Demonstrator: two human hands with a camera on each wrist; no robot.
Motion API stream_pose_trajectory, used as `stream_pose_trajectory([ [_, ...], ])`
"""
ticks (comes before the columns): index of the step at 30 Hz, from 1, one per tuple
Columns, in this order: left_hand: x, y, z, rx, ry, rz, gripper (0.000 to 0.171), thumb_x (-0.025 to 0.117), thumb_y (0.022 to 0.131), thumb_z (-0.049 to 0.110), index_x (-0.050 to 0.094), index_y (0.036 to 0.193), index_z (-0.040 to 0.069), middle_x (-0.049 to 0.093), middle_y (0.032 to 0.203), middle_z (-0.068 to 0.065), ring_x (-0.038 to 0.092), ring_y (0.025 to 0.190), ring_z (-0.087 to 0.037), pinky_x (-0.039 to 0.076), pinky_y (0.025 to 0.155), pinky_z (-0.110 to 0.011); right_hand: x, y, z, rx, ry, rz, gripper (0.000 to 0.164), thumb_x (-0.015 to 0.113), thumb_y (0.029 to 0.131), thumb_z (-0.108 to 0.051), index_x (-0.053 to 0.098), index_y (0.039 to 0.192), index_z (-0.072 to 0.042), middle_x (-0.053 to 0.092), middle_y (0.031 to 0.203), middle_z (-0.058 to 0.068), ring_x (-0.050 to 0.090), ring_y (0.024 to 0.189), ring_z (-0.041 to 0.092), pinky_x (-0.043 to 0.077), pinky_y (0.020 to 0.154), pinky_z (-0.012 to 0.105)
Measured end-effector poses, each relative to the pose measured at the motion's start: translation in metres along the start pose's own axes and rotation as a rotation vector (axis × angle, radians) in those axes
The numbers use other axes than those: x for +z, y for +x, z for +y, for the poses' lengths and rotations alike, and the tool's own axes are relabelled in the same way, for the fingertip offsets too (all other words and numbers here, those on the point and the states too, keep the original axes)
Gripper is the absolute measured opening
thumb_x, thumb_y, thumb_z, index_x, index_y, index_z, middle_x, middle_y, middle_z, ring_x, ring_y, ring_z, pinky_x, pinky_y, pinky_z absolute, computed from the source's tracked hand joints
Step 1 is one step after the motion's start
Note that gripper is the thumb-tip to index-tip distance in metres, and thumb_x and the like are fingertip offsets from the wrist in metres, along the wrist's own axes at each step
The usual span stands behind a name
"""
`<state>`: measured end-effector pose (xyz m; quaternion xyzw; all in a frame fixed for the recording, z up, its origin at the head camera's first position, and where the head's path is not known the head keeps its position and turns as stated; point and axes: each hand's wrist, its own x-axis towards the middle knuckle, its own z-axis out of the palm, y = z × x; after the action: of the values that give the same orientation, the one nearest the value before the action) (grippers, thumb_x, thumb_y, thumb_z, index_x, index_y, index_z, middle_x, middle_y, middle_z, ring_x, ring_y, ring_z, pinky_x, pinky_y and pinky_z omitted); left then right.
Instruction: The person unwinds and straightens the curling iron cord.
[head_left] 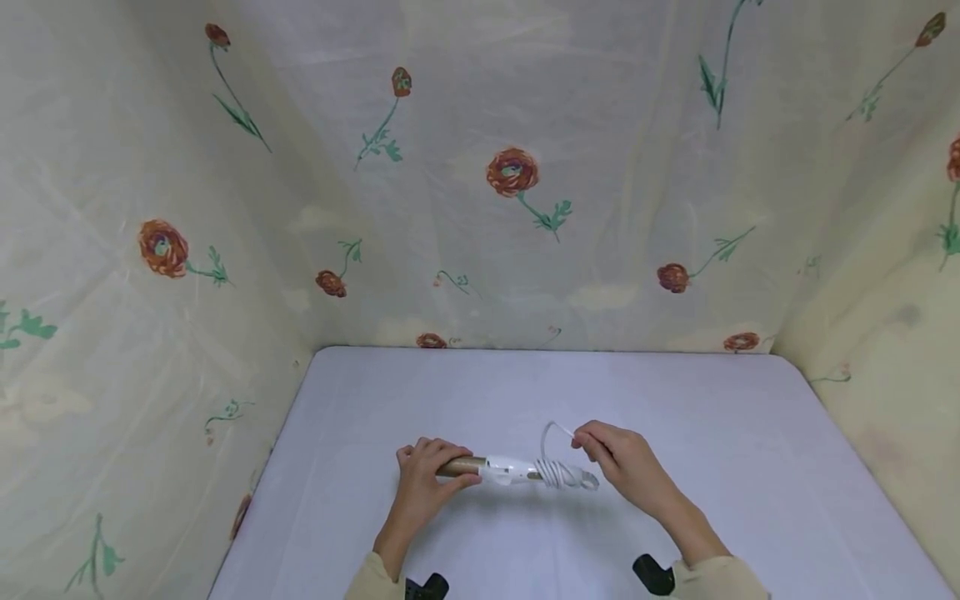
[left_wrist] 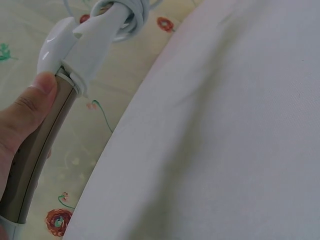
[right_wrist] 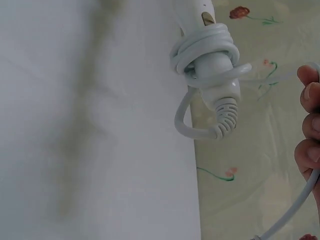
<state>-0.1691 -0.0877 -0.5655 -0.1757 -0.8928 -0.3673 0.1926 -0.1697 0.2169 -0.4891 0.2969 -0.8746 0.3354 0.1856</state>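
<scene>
A white and gold curling iron is held level above the table, near the middle of the head view. My left hand grips its gold barrel, with the thumb along the barrel close to the white lever. Several loops of white cord are wound round the handle's end, by the ribbed cord sleeve. To the right of the handle, my right hand holds a free length of that cord between curled fingers. The cord arcs from the loops up to this hand.
A white-covered table with rounded far corners lies beneath both hands. Flower-printed cloth hangs behind the table and along both sides. Black straps or mounts sit at the wrists, beside pale sleeves.
</scene>
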Motion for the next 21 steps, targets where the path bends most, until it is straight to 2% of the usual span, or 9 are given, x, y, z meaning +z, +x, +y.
stream_pose_trajectory([
  [9, -0.004, 0.0, 0.0, 0.03, -0.037, -0.026, 0.041, 0.075, 0.068, 0.047, 0.072, 0.1, 0.024, 0.066, 0.096, 0.015, 0.049, 0.088, -0.006, 0.021, 0.083, -0.039, 0.005, 0.007, 0.017, 0.12, -0.048, -0.06, 0.012, 0.058, 0.093, -0.006, 0.065, 0.085, -0.013, 0.053, 0.068, -0.014, 0.044, 0.062, -0.002, 0.042, 0.057, 0.021],
  [15, -0.006, -0.002, -0.001, 0.017, -0.058, -0.047, 0.038, 0.073, 0.068, 0.05, 0.071, 0.1, 0.03, 0.066, 0.096, 0.017, 0.049, 0.089, -0.004, 0.02, 0.082, -0.038, 0.009, 0.007, 0.029, 0.229, -0.096, -0.104, 0.012, 0.057, 0.094, -0.012, 0.066, 0.086, -0.012, 0.055, 0.067, -0.011, 0.041, 0.058, 0.0, 0.04, 0.056, 0.022],
  [21, -0.007, -0.002, 0.0, 0.01, -0.104, -0.047, 0.036, 0.073, 0.069, 0.05, 0.069, 0.101, 0.036, 0.065, 0.098, 0.019, 0.048, 0.09, -0.003, 0.02, 0.083, -0.038, 0.019, -0.001, 0.044, 0.328, -0.048, -0.161, 0.016, 0.054, 0.097, -0.016, 0.066, 0.087, -0.011, 0.052, 0.064, -0.007, 0.04, 0.057, 0.002, 0.038, 0.056, 0.022],
])
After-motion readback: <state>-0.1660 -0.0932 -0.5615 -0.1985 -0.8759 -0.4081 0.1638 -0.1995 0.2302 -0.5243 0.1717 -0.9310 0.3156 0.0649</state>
